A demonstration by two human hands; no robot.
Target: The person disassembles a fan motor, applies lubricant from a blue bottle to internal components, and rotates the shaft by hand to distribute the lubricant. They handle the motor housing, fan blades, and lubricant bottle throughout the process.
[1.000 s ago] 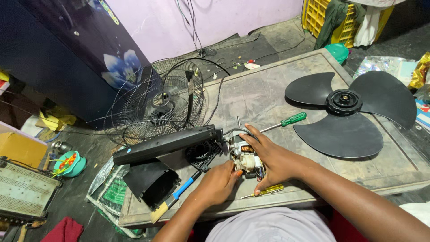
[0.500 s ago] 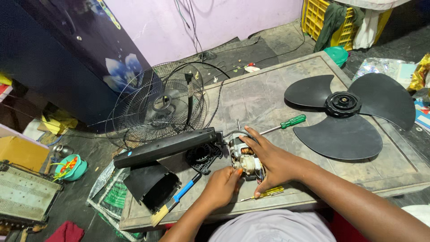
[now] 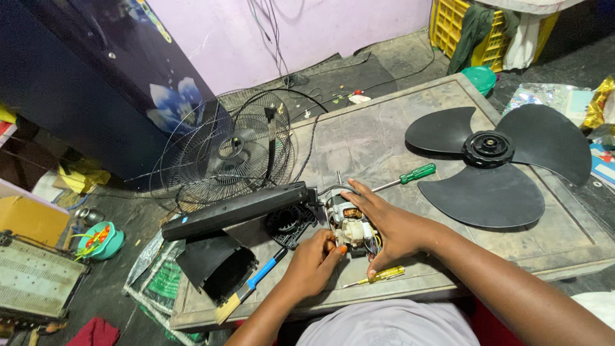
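Right hand (image 3: 391, 227) lies spread over the small exposed fan motor with copper windings and white plastic block (image 3: 351, 225), fingers open, bracing it; left hand (image 3: 312, 264) pinches closed at its near edge, both touching. Motor's shaft points away from the person. Beyond it: green-handled screwdriver (image 3: 410, 176), black three-blade fan propeller (image 3: 496, 163), grey worn tabletop (image 3: 378, 128); wire fan guard (image 3: 227, 150) on the floor leftward.
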